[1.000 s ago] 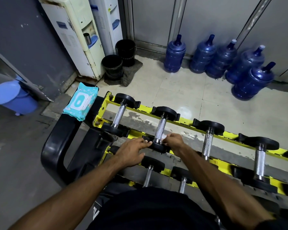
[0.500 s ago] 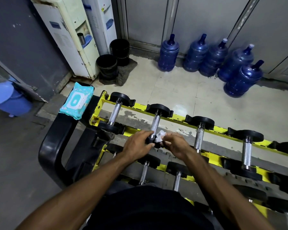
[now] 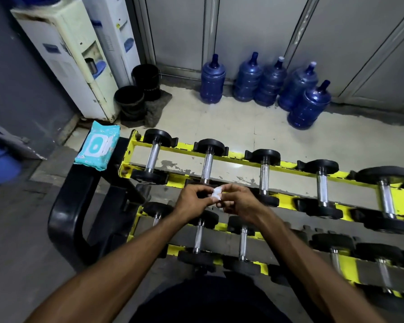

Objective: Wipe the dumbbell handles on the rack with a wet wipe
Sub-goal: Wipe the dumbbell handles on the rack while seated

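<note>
Two-tier yellow-and-grey steel dumbbell rack [image 3: 180, 163]: fills the lower frame, with black-headed dumbbells lying across both tiers.
Second chrome dumbbell handle from the left [image 3: 207, 167]: both hands have come off it in the last second, so I judge it wiped. The third chrome handle [image 3: 264, 176] looks next.
Teal plastic wet-wipe pack [image 3: 97, 145]: on the black curved frame [image 3: 63, 206] at the rack's left end; white flap label, print too small to read.
Left hand [image 3: 191, 201]: fingers curled, pinching one edge of the wipe.
Right hand [image 3: 239, 201]: pinching the other edge — probably refolding it.
Small crumpled white wet wipe [image 3: 216, 194]: between both hands, above the top tier's near rail.
</note>
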Demonstrator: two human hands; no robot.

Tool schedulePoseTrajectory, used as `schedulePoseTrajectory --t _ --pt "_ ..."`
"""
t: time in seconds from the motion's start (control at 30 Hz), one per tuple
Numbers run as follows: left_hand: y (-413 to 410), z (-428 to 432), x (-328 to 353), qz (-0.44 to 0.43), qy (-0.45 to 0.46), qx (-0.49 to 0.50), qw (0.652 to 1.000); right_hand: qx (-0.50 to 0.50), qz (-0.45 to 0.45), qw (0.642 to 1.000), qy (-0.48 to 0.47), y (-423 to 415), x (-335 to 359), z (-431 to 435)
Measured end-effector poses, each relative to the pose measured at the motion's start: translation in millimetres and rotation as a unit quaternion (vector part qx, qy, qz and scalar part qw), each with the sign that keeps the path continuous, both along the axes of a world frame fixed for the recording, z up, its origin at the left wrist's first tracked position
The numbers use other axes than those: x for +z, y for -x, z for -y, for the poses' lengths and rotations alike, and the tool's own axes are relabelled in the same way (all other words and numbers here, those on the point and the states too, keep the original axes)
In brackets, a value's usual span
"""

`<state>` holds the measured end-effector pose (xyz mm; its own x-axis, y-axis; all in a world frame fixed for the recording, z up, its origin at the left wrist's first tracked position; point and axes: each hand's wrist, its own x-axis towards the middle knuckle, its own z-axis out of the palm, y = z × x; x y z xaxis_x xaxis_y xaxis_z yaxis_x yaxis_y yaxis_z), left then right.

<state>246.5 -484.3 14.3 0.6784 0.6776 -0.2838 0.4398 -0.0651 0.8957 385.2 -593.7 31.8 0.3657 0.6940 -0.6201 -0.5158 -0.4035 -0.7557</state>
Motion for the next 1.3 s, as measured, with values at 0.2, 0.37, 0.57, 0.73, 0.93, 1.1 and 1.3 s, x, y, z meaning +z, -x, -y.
schedulePoseTrajectory --t 0.2,0.37,0.57,0.73,0.93,1.1,1.3 --pt "16.4 18.9 1.7 0.007 0.006 0.049 0.999 -0.010 0.093 0.995 -0.019 23.9 5.4 16.5" --pt "14.6 25.9 -2.4 0.006 0.081 0.109 0.991 0.017 0.115 0.990 -0.074 29.8 5.6 29.6" --pt "-7.3 36.9 0.6 0.005 0.114 0.086 0.990 -0.014 0.171 0.982 -0.074 11.4 2.1 44.2" --pt "-45.5 45.4 4.1 -0.006 0.086 0.015 0.996 -0.049 0.174 0.982 -0.050 -26.4 -4.3 58.3" --pt "-92.8 66.7 -11.8 -0.087 -0.046 -0.105 0.990 -0.138 0.255 0.957 0.033 -103.4 -21.9 80.2" --pt "-111.5 80.1 -20.3 -0.130 -0.147 -0.190 0.962 -0.002 0.392 0.912 0.118 -156.1 -51.8 86.8" --pt "-114.4 94.1 -35.0 -0.171 -0.148 -0.216 0.950 0.244 0.543 0.801 0.063 -176.5 -57.7 70.9"
